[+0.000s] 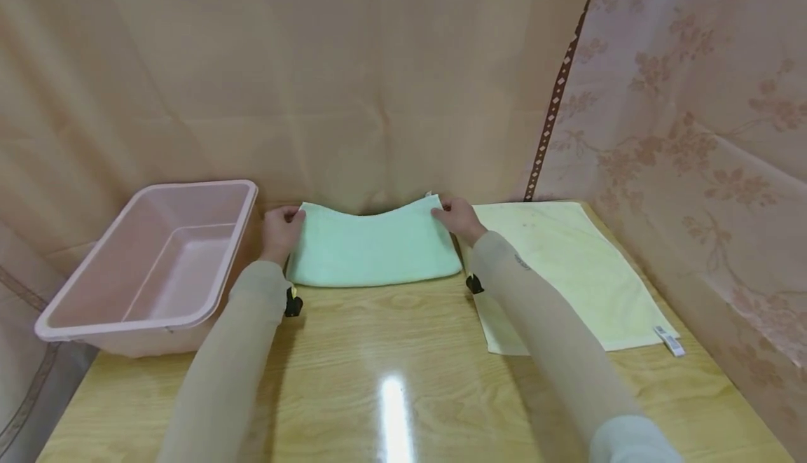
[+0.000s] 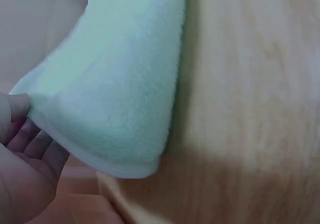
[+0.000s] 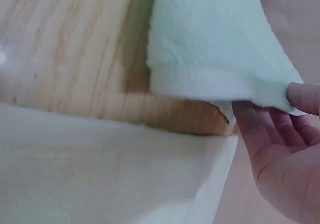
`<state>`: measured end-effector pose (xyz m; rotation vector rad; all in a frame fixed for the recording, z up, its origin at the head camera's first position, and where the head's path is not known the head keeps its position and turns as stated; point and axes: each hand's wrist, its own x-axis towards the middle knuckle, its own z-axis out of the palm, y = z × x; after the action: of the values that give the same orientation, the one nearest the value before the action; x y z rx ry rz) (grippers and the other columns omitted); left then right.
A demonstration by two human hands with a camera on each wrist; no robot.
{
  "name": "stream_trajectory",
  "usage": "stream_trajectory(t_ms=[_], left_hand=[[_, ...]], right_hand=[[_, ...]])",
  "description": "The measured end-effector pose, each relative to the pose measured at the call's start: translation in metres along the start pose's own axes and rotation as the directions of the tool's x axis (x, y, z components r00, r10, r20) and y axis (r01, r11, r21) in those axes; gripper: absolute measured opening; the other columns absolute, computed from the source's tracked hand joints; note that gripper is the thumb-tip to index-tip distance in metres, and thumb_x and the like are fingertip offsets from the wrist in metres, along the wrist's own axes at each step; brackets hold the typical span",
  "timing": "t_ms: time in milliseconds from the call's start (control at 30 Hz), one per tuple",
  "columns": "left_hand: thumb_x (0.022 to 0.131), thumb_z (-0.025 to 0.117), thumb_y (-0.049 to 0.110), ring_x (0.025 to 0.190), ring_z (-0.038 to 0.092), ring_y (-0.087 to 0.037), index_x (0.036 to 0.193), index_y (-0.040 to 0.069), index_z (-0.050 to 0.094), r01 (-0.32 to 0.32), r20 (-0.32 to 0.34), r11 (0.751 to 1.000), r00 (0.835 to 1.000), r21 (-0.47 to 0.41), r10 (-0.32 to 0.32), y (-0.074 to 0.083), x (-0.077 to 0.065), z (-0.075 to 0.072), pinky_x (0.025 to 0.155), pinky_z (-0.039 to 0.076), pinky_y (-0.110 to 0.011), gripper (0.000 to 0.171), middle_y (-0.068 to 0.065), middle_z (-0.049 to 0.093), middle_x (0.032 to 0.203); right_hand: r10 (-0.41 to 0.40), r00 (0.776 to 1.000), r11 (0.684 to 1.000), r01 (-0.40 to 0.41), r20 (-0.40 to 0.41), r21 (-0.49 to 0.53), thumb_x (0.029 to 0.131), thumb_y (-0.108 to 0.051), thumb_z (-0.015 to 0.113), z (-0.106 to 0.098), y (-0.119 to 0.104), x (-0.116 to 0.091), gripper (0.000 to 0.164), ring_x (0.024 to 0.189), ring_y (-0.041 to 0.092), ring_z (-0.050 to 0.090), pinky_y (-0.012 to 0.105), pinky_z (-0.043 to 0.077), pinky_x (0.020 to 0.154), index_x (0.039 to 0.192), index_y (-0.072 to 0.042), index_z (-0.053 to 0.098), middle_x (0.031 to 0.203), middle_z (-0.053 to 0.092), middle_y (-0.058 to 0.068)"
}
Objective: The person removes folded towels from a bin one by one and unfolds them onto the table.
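A mint-green towel [image 1: 375,249], folded into a band, hangs between both hands near the back of the table, its top edge sagging in the middle. My left hand [image 1: 281,233] pinches its upper left corner; in the left wrist view the thumb presses the corner of the fluffy towel [image 2: 120,78] against the fingers. At the upper right corner my right hand [image 1: 461,219] pinches the towel the same way. In the right wrist view the thumb lies on top of the towel [image 3: 210,48] and the fingers of the right hand [image 3: 285,149] are underneath.
A pink plastic basin [image 1: 145,324] stands at the left, beside the left hand. To the right a pale yellow towel [image 1: 567,267] lies spread flat on the wooden table [image 1: 340,365], partly under the right forearm. Beige curtains [image 1: 328,85] close off the back.
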<state>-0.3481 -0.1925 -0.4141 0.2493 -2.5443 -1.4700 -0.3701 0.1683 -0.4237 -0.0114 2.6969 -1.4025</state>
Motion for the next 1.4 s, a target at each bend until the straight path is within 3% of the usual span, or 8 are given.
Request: stream_trajectory(t_ms=[167,333,400,533,633,733,1033,1400], left_hand=[[0.107,0.052,0.025,0.122,0.054,-0.034,0.136,-0.006,0.058,0.104,0.094,0.988,0.991,-0.113,-0.093,0.010,0.003,0.001,0.108,0.042,-0.043,0.043,-0.023,0.059,0.134],[0.107,0.052,0.031,0.120,0.050,-0.024,0.146,-0.001,0.050,0.219,0.270,0.961,0.948,-0.170,-0.168,0.020,-0.001,-0.002,0.105,0.042,-0.034,0.050,-0.016,0.051,0.143],[0.107,0.054,0.031,0.103,0.052,-0.017,0.150,0.003,0.046,0.249,0.348,0.951,0.921,-0.182,-0.174,0.026,-0.005,-0.005,0.089,0.045,-0.026,0.053,-0.012,0.053,0.137],[0.106,0.056,0.027,0.082,0.050,-0.010,0.153,0.003,0.042,0.325,0.524,0.914,0.837,-0.241,-0.159,0.037,-0.015,-0.013,0.069,0.042,-0.019,0.054,-0.003,0.054,0.118],[0.106,0.056,0.023,0.084,0.057,-0.011,0.148,-0.002,0.045,0.364,0.616,0.891,0.777,-0.271,-0.130,0.044,-0.024,-0.017,0.072,0.048,-0.020,0.050,0.000,0.058,0.109],[0.106,0.055,0.021,0.083,0.060,-0.011,0.142,-0.005,0.047,0.372,0.653,0.886,0.749,-0.277,-0.110,0.049,-0.033,-0.018,0.073,0.051,-0.022,0.044,0.001,0.060,0.103],[0.103,0.061,0.033,0.083,0.057,-0.009,0.145,-0.003,0.046,0.363,0.601,0.910,0.779,-0.199,-0.180,0.052,-0.064,-0.022,0.072,0.049,-0.021,0.057,0.001,0.057,0.110],[0.105,0.055,0.040,0.094,0.064,-0.015,0.149,-0.005,0.041,0.362,0.567,0.912,0.800,-0.192,-0.198,0.017,-0.087,-0.042,0.078,0.055,-0.029,0.064,-0.007,0.060,0.120]], right_hand=[[0.100,0.993,0.979,-0.111,0.071,0.172,0.106,-0.023,0.055,-0.010,0.000,-0.004,0.034,0.095,0.022,0.057,0.037,0.052,0.084,0.127,0.004,0.061,0.110,0.060,0.011],[0.116,0.981,0.938,-0.160,0.158,0.307,0.106,-0.020,0.056,-0.015,-0.003,-0.010,0.037,0.110,0.026,0.059,0.045,0.050,0.099,0.133,0.005,0.056,0.128,0.059,0.016],[0.115,0.975,0.926,-0.174,0.188,0.337,0.105,-0.020,0.057,-0.018,-0.005,-0.013,0.032,0.104,0.023,0.059,0.042,0.050,0.097,0.127,0.004,0.057,0.120,0.060,0.012],[0.092,0.961,0.884,-0.199,0.260,0.422,0.104,-0.018,0.060,-0.024,-0.009,-0.019,0.021,0.086,0.015,0.060,0.033,0.053,0.084,0.113,0.000,0.059,0.097,0.062,0.002],[0.068,0.949,0.848,-0.218,0.308,0.483,0.104,-0.015,0.061,-0.030,-0.011,-0.025,0.018,0.077,0.014,0.064,0.031,0.055,0.077,0.113,0.000,0.060,0.087,0.066,0.002],[0.043,0.938,0.836,-0.223,0.345,0.502,0.104,-0.015,0.060,-0.038,-0.012,-0.033,0.020,0.076,0.015,0.066,0.031,0.055,0.077,0.118,-0.001,0.061,0.088,0.070,0.004],[0.008,0.903,0.777,-0.275,0.429,0.566,0.106,-0.016,0.057,-0.048,-0.007,-0.060,0.025,0.085,0.020,0.072,0.033,0.059,0.079,0.124,0.001,0.059,0.098,0.074,0.009],[-0.091,0.846,0.748,-0.291,0.526,0.597,0.108,-0.012,0.050,-0.043,0.014,-0.102,0.024,0.100,0.025,0.072,0.042,0.056,0.090,0.126,0.002,0.057,0.108,0.074,0.012]])
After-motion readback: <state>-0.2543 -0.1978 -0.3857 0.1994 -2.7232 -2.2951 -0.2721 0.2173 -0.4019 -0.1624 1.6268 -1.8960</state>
